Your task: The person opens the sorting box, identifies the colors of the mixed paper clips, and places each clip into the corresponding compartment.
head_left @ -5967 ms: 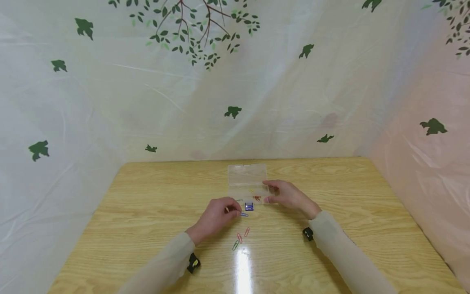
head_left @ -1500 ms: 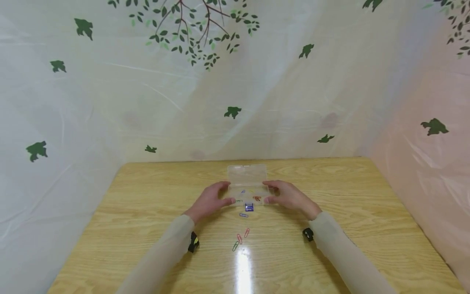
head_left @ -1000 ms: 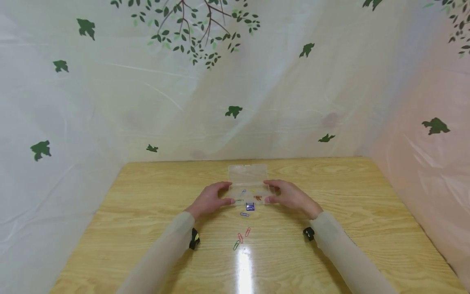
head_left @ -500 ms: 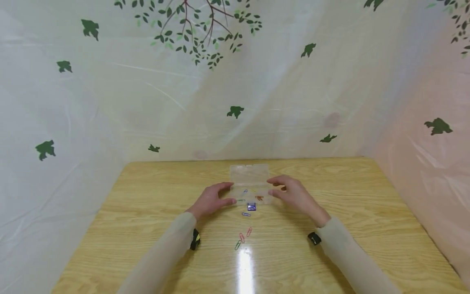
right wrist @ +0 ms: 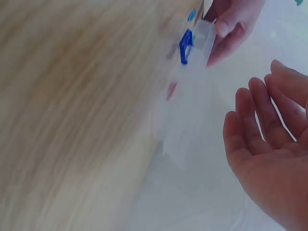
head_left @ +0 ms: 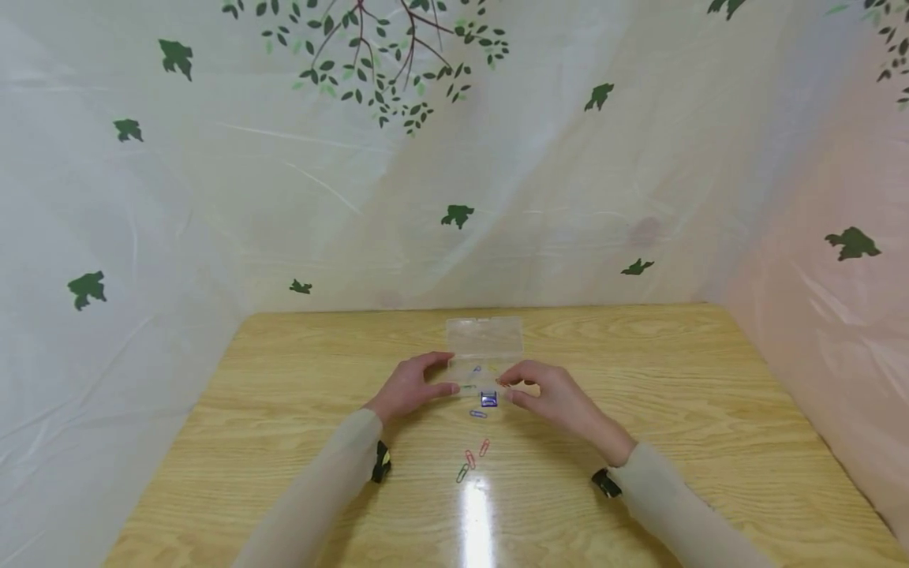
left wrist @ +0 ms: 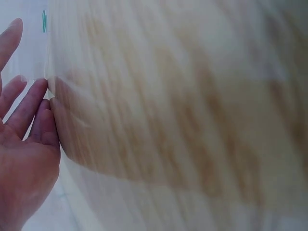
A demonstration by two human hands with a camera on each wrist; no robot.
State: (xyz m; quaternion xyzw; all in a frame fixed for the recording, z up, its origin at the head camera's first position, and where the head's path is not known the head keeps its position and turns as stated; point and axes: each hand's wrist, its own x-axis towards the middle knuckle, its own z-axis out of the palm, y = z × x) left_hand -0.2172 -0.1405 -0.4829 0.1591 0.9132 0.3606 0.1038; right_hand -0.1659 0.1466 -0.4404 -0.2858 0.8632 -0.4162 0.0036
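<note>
A clear plastic box point(head_left: 485, 335) stands with its lid raised. My left hand point(head_left: 410, 384) grips its left end, thumb at the front and fingers behind. Inside the box lie a blue paper clip point(head_left: 477, 368), something small and yellow point(head_left: 492, 368), a green clip point(head_left: 466, 386) and several red clips, mostly covered by my right fingertips. My right hand point(head_left: 550, 394) hovers at the box's front right part, thumb and forefinger apart; in the right wrist view its fingers point(right wrist: 262, 110) are loosely bent. A blue latch-like piece point(head_left: 488, 399) sits at the box's front edge.
On the wooden table point(head_left: 284, 442) before the box lies a blue paper clip point(head_left: 478, 413). Nearer are two pink-red clips, an upper one point(head_left: 484, 448) and a lower one point(head_left: 470, 459), and a green clip point(head_left: 462, 472). A pale curtain point(head_left: 355, 237) hangs behind.
My left hand has gone from near the blue clip on the table to the box's left end, and a blue clip now shows inside. My right hand has left the box's right side for the red clips.
</note>
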